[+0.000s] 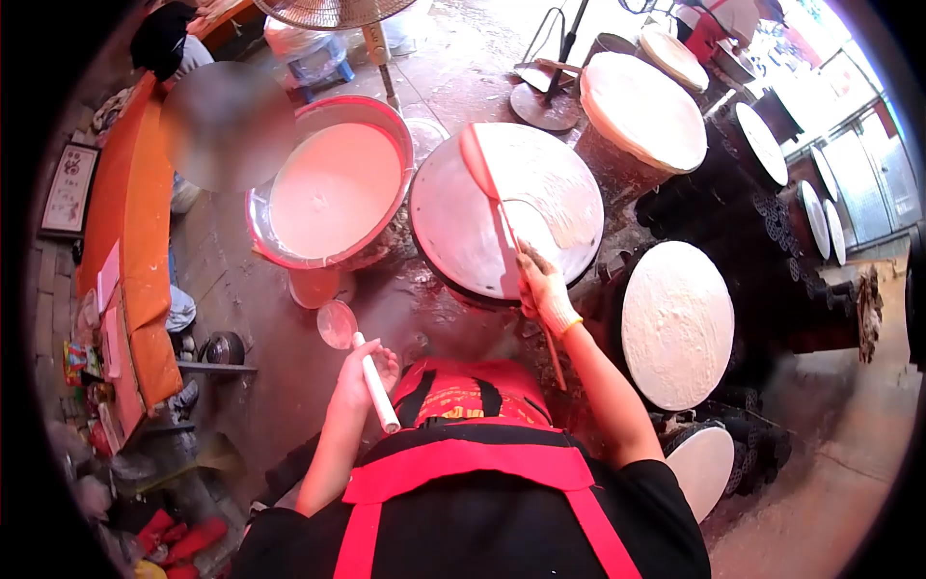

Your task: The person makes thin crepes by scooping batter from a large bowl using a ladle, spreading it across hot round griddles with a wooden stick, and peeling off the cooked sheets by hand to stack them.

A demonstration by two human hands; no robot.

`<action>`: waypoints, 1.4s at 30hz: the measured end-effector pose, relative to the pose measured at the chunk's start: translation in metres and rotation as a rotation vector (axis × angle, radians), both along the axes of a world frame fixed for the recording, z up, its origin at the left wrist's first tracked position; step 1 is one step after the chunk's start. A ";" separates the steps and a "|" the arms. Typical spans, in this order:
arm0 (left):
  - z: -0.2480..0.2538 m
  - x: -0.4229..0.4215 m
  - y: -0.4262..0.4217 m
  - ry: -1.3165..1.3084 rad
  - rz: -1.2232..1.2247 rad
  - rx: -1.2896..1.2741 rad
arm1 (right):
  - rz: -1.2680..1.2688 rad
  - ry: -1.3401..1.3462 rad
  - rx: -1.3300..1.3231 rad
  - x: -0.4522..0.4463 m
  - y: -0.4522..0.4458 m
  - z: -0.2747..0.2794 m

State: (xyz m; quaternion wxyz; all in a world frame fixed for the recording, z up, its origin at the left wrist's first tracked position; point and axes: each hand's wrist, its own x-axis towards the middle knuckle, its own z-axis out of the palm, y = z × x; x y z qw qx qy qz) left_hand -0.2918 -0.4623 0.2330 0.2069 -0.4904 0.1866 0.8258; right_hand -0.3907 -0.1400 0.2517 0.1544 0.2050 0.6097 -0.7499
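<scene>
My left hand (365, 378) is closed around the white handle of a ladle (337, 324), whose round bowl hangs just below the batter tub. In my right hand (546, 291), which seems to wear a pale glove with a yellow cuff, is a long thin-handled spreader (479, 162). Its curved blade lies on a large round griddle (444, 222) straight ahead. Pale wet batter (540, 179) coats part of the griddle's right side. Left of the griddle stands a wide tub (403, 135) of pinkish-white batter (338, 188).
Round griddles bearing pale sheets (678, 323) stand along my right. Beyond them rises a round stack (644, 111) of pale sheets. A fan (376, 43) stands behind the tub. An orange-covered table (145, 241) runs along the left, with a person (174, 43) beyond it.
</scene>
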 end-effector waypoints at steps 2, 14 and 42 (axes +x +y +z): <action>0.013 0.010 0.015 -0.033 0.022 -0.075 | 0.085 -0.056 -0.119 0.017 0.023 0.031; 0.031 0.049 0.052 0.003 0.193 -0.044 | 0.280 0.013 0.085 -0.017 0.055 -0.015; 0.066 0.061 0.033 -0.054 0.123 -0.109 | 0.511 0.139 0.045 0.059 0.133 -0.027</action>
